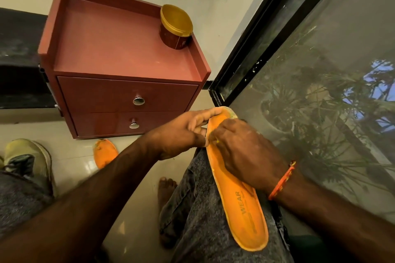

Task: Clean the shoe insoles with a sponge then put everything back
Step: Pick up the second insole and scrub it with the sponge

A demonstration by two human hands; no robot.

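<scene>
Nearest the camera, an orange insole (241, 190) lies lengthwise along the person's right thigh (205, 209), which is clad in grey speckled fabric. Its heel end sits at about five o'clock in the view and its toe end points toward one o'clock. The foam is bright orange with a paler rim, the word WEAR is printed in dark letters near the heel, and the toe tip looks worn and greyish.

At the toe half, the right hand (241, 151) rests over the insole with its fingers curled down onto the surface; a speck of yellow shows under the fingertips, possibly a sponge, though it is too hidden to tell. An orange thread band (282, 179) circles that wrist. Just to the nine o'clock side, the left hand (186, 130) pinches the insole's left edge near the toe, thumb and fingers closed on the rim.

Lower, between the legs, a bare foot (166, 188) stands on the glossy tiled floor (81, 168). Farther out at nine o'clock, a second orange insole (104, 151) lies flat on the floor, and an olive shoe (30, 156) sits at the left edge.

Beyond these stands a reddish-brown cabinet (119, 66) with two drawers and metal knobs. A gold-lidded jar (176, 28) sits at its top's far right corner. A dark-framed window (320, 70) fills the right side.
</scene>
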